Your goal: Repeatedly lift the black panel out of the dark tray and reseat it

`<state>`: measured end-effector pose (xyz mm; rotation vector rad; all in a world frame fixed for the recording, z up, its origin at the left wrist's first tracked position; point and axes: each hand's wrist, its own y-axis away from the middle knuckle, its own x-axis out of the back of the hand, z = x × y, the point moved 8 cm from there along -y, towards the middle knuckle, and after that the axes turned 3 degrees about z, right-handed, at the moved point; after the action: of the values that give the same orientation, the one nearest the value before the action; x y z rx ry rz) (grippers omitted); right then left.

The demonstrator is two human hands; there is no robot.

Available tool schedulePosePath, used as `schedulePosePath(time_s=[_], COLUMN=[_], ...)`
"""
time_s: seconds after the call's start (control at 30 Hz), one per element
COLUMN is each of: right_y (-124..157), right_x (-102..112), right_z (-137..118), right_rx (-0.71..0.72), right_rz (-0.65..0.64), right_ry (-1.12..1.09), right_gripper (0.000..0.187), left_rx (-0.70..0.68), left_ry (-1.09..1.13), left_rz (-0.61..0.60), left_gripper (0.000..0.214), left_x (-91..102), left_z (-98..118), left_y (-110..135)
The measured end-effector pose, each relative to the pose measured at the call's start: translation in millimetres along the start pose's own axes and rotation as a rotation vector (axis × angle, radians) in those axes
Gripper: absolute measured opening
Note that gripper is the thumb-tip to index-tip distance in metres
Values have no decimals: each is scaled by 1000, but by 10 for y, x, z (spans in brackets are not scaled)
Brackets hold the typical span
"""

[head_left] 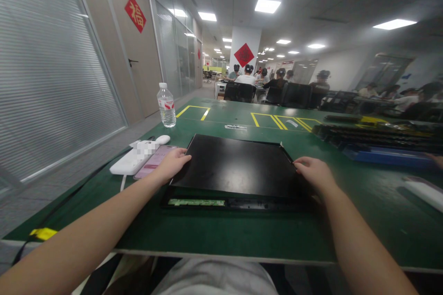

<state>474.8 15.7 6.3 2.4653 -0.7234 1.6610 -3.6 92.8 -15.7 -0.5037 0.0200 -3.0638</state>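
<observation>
A flat black screen panel [235, 163] lies in front of me over a dark frame [263, 204]. A narrow green circuit board [196, 202] shows along the frame's near strip, below the panel's front edge. My left hand [174, 163] grips the panel's left edge, thumb on top and the fingertips partly hidden. At the right edge, my right hand [315, 174] is closed with thumb and finger pinched on the panel's side; its other fingers are hidden. A small light tab stands at the panel's far right corner.
Left of the panel are a phone [154, 163], a white power bank [133, 159] and a water bottle [166, 106]. Stacked black strips [367, 140] and a blue tray [391, 156] lie at right, near another person's hand [439, 160]. Yellow tape [265, 114] marks the green table.
</observation>
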Motion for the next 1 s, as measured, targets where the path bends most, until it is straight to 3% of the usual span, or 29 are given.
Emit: schedulePosePath(time_s=[0.23, 1.0], right_y=[-8, -19], right_x=[8, -26], right_z=[-11, 29], right_rx=[14, -5], right_rz=[8, -17], right_ry=[-13, -8], right_gripper=[27, 29], left_rx=[114, 159], left_ry=[149, 160], left_rz=[-28, -20], left_gripper=[61, 56], left_x=[-63, -63], left_z=[-36, 21], left_y=[52, 110])
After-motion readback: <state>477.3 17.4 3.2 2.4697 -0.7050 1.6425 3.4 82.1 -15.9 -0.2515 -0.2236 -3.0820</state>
